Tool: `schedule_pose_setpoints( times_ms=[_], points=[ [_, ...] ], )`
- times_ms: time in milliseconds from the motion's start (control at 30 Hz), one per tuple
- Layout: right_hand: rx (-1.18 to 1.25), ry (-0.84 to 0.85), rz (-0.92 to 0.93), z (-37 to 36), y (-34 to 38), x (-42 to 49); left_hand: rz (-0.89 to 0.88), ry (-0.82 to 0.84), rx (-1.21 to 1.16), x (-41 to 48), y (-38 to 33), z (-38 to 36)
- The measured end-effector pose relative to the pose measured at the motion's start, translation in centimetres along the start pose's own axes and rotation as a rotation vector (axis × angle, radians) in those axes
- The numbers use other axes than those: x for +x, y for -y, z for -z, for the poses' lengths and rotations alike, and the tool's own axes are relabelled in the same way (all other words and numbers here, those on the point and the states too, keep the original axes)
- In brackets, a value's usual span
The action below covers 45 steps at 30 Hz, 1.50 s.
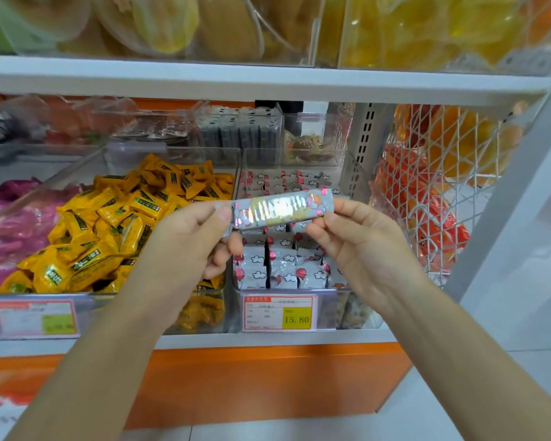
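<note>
Both hands, left hand [185, 246], right hand [360, 246], pinching silver packet [280, 209] ends, price tag [279, 312] 15.80 (print blurred)

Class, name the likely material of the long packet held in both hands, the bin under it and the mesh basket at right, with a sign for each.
The long packet looks like metallised plastic film, glossy: it throws rainbow glare. The bin seems clear rigid plastic, perhaps acrylic: packets show through its walls. The mesh basket is probably white-coated metal wire: thin crossing strands.
</note>
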State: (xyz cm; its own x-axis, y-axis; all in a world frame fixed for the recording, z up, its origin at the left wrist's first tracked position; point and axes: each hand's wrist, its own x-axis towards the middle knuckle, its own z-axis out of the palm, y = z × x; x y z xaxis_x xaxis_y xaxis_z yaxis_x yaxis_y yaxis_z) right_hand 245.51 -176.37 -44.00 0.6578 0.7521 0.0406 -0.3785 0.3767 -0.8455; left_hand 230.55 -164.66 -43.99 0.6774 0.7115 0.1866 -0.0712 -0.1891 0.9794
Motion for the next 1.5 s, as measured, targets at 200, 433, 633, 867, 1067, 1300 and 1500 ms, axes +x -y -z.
schedule_pose_setpoints(
  times_ms=[200, 433, 633, 867, 1067, 1300, 1500],
  points=[
    [0.026, -0.025, 0.005, 0.13, 0.16, 0.18, 0.042, 0.176, -0.117, -0.24, -0.52, 0.79],
    [-0.093, -0.063, 0.041, 0.14, 0.25, 0.09, 0.020, 0.199, -0.038, -0.30, -0.63, 0.84],
    [-0.392, -0.075, 0.117, -0.04, 0.42, -0.12, -0.045, 0.131, 0.178, -0.52, -0.61, 0.18],
    [-0.532, -0.001, 0.218, -0.06, 0.35, -0.40, -0.016, 0.071, 0.045, -0.35, -0.68, 0.51],
    [-0.598, 0.101, 0.250, -0.31, 0.00, -0.53, -0.130, -0.068, 0.207, -0.29, -0.51, 0.28],
    [-0.585, 0.056, 0.300, -0.29, -0.14, -0.55, -0.192, -0.095, 0.281, -0.66, -0.89, 0.00],
    [-0.660, 0.046, 0.371, -0.33, -0.14, -0.66, -0.211, -0.072, 0.287, -0.66, -0.80, 0.10]
  ],
)
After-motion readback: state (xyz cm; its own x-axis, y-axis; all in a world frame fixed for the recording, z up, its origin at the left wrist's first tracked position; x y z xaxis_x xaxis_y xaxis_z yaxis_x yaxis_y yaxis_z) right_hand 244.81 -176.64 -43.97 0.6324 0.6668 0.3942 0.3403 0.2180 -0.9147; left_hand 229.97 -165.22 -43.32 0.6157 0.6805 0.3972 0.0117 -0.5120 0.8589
